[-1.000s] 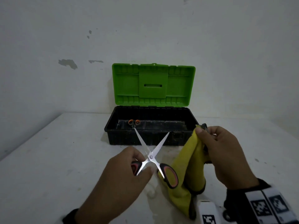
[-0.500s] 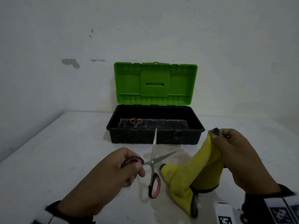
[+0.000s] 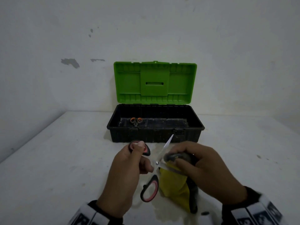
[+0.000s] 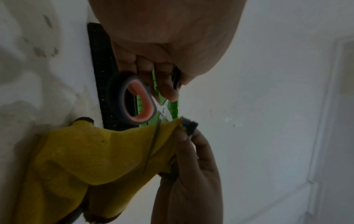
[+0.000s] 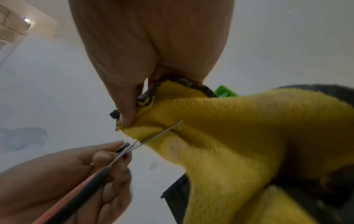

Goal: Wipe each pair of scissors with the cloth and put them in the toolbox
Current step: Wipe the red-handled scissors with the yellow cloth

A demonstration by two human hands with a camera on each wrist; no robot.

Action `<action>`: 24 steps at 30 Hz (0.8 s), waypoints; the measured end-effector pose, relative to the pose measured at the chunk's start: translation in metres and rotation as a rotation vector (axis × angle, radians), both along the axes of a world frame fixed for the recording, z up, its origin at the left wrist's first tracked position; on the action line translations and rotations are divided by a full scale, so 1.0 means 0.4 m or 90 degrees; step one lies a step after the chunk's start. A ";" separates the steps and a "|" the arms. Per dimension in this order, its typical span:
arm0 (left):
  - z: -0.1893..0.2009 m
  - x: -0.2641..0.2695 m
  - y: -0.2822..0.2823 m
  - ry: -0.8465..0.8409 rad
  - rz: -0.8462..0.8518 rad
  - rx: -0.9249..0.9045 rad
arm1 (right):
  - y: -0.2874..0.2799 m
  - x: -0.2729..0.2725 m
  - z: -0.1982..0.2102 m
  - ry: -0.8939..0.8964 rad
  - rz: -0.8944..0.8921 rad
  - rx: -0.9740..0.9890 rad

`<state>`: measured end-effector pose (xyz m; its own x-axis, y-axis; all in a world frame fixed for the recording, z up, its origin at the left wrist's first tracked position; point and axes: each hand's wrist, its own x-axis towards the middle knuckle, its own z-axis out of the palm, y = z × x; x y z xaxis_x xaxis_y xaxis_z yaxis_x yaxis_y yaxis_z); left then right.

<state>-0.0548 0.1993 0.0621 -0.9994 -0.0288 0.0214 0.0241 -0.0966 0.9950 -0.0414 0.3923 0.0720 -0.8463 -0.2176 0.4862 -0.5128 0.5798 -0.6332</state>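
Scissors [image 3: 156, 163] between hands, blade in yellow cloth [image 3: 174, 184] (no legible writing).

In front of me is a white table [image 3: 53, 159] that runs back to the wall. A toolbox [image 3: 154, 133] sits directly on it near the far edge, its black body facing me and its green lid [image 3: 155, 82] standing upright, open. The tabletop is scuffed, with a few small dark specks to the right and a pale stain [image 3: 170, 213] close to me.
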 end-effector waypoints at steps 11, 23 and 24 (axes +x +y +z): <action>0.012 0.019 0.064 0.043 0.070 0.049 | -0.058 0.023 -0.003 0.028 -0.061 0.071; 0.064 0.018 0.079 -0.028 0.093 0.190 | -0.099 0.020 0.065 0.057 -0.104 -0.013; 0.066 0.018 0.078 -0.026 0.090 0.185 | -0.099 0.022 0.067 0.057 -0.102 -0.003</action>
<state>-0.0478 0.2305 0.0886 -0.9848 -0.1666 -0.0487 0.0177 -0.3754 0.9267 -0.0325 0.3526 0.0988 -0.8234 -0.0810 0.5617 -0.4683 0.6560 -0.5919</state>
